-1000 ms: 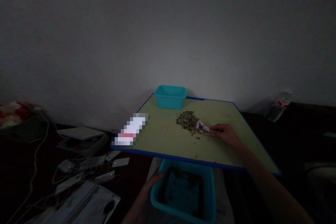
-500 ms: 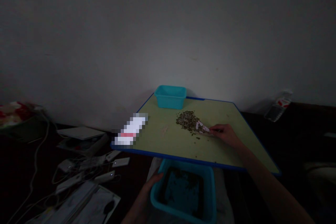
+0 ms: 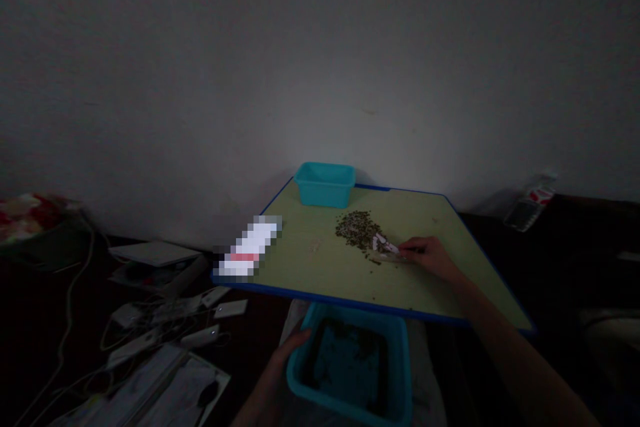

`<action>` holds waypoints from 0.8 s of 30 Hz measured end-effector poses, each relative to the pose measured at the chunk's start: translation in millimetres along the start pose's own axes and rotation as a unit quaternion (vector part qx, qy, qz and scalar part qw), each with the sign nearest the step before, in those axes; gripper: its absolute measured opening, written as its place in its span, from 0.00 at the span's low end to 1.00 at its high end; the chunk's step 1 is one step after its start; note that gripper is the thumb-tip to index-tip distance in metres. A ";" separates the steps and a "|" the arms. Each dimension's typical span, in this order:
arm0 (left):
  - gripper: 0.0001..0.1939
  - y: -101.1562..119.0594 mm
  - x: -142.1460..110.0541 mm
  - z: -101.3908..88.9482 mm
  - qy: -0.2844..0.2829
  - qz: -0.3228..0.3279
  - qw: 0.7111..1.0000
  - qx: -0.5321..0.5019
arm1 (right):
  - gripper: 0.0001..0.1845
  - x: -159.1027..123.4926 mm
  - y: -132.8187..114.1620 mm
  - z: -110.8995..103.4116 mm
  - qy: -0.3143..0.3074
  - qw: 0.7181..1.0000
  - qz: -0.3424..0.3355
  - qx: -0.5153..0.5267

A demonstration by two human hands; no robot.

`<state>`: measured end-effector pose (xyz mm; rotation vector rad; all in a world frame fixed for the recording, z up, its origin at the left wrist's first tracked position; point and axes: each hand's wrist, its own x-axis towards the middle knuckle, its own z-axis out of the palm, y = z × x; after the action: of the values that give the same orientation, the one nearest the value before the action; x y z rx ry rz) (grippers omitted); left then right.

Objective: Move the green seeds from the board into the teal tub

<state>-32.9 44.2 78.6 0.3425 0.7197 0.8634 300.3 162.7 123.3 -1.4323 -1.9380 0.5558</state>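
Note:
In the head view my right hand pinches a small pale, pink-and-white patterned piece, possibly plastic; its exact kind is unclear. Its far end touches the right edge of a heap of small dark and pale grains on a yellowish board with a blue rim. Below the board's front edge, my left hand is closed on the left rim of a turquoise basin, thumb over the edge. Dark bits lie inside that basin.
A second turquoise basin stands at the board's back left. A blurred-out bright phone-like object lies on the left. Power strips and cables clutter the lower left; a plastic bottle is at the right.
The patterned piece has shifted its tilt slightly at the heap's edge, with a paler part now showing beneath it. My left hand and both basins look unmoved.

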 end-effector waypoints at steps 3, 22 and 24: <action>0.27 1.1 -2.3 6.4 0.027 -0.010 1.000 -0.002 | 0.12 0.5 0.5 1.0 0.002 1.000 -0.003 -0.010; 0.27 2.7 -3.4 6.3 0.015 -0.010 1.000 -0.009 | 0.13 1.3 7.3 2.5 0.044 0.999 0.012 -0.030; 0.27 2.5 -3.1 5.3 0.022 -0.008 1.000 -0.016 | 0.13 1.7 7.1 3.7 0.046 0.998 0.009 -0.032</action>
<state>-31.9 43.4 85.1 0.2891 0.7475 0.8696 302.0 166.7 116.4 -1.4896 -1.8876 0.4309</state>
